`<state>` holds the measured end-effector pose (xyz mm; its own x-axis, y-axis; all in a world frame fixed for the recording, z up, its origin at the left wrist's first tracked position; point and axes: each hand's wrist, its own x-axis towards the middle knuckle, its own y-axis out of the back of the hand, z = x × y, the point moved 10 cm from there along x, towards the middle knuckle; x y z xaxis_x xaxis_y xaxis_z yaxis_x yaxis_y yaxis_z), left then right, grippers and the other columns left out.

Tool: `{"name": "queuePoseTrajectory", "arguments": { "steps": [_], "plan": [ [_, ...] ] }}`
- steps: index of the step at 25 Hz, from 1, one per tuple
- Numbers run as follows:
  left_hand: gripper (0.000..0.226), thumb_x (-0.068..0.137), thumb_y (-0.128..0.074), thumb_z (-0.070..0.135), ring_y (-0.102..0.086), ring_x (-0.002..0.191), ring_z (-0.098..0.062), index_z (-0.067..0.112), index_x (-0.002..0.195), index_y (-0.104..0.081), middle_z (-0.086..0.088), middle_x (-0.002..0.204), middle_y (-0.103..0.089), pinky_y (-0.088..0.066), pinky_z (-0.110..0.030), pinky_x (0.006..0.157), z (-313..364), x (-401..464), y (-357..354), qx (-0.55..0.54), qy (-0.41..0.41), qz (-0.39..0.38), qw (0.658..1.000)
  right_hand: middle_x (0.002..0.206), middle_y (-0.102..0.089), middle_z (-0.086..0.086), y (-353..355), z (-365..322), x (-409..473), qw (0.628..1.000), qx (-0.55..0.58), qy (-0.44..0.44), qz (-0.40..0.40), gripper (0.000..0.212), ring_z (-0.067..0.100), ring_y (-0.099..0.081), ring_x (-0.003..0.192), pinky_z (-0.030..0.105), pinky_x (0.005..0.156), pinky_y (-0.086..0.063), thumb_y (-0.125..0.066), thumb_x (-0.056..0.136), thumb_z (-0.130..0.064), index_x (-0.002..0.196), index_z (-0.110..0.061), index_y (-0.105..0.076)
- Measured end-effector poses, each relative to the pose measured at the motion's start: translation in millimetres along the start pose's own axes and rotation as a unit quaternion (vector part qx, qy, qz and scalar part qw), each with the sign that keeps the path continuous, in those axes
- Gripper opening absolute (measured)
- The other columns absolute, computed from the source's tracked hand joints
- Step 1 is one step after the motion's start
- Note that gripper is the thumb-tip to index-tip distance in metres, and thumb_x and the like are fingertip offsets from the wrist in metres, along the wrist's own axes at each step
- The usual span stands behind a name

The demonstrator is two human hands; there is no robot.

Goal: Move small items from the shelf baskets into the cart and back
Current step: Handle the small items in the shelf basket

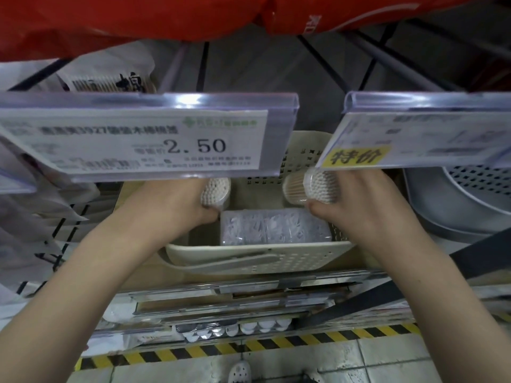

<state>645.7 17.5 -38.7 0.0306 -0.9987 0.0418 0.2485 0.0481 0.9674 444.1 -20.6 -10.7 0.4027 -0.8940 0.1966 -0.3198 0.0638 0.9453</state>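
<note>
A cream perforated basket (265, 254) stands on the shelf in front of me. Inside it lies a clear box of white swabs (273, 226). My left hand (177, 205) grips a round tub of cotton swabs (216, 190) over the basket's left side. My right hand (356, 205) grips another swab tub (322, 186) over the right side, with a tub of wooden sticks (294, 187) pressed beside it. The tips of my fingers are hidden behind the price tags.
Two plastic price-tag strips, one (143, 139) on the left and one (414, 139) on the right, hang across the view above my hands. A grey basket (453, 205) stands to the right. Bagged goods (41, 217) hang on the left. Lower shelves and striped floor tape (249, 349) lie below.
</note>
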Motion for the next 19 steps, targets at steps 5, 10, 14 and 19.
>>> {"name": "queuePoseTrajectory", "arguments": {
  "steps": [5,10,14,19],
  "plan": [
    [0.052,0.077,-0.071,0.037,-0.053,0.101,-0.018,0.022,0.124,-0.052,0.002,0.113,-0.059,-0.042,-0.03,0.081,8.9,-17.6,26.0,-0.037,-0.015,0.075,0.996,0.093,-0.051,-0.013,13.1,3.3,1.0,0.994,0.103,0.005,0.039,0.036,0.003,-0.049,0.09,0.016,0.067,-0.036,-0.077,0.072,-0.024,0.102,-0.028,-0.057],
    [0.059,0.072,-0.072,0.043,-0.048,0.107,-0.008,0.024,0.124,-0.053,0.009,0.118,-0.056,-0.036,-0.026,0.085,27.9,-37.1,41.5,-0.127,-0.058,0.125,0.982,0.102,-0.044,-0.013,26.4,-3.8,-18.5,0.987,0.106,0.053,0.11,0.052,0.001,-0.041,0.098,0.001,0.078,-0.025,-0.082,0.066,-0.02,0.112,-0.014,-0.059],
    [0.073,0.07,-0.068,0.056,-0.045,0.119,-0.011,0.019,0.131,-0.05,0.002,0.128,-0.053,-0.033,-0.02,0.098,44.3,-55.1,45.6,-0.166,-0.093,0.164,0.968,0.12,-0.045,-0.014,35.7,-3.5,-51.9,0.973,0.148,0.079,0.161,0.061,-0.001,-0.04,0.116,0.005,0.099,-0.028,-0.075,0.072,-0.026,0.127,-0.014,-0.052],
    [0.081,0.064,-0.083,0.039,-0.041,0.112,0.002,0.019,0.131,-0.043,0.005,0.122,-0.047,-0.028,-0.009,0.103,89.1,-85.3,50.6,-0.15,-0.189,0.208,0.948,0.125,-0.051,0.009,65.0,1.8,-102.2,0.938,0.179,0.141,0.261,0.058,0.015,-0.047,0.123,0.024,0.105,-0.038,-0.074,0.076,-0.016,0.126,-0.004,-0.049]
  ]
}}
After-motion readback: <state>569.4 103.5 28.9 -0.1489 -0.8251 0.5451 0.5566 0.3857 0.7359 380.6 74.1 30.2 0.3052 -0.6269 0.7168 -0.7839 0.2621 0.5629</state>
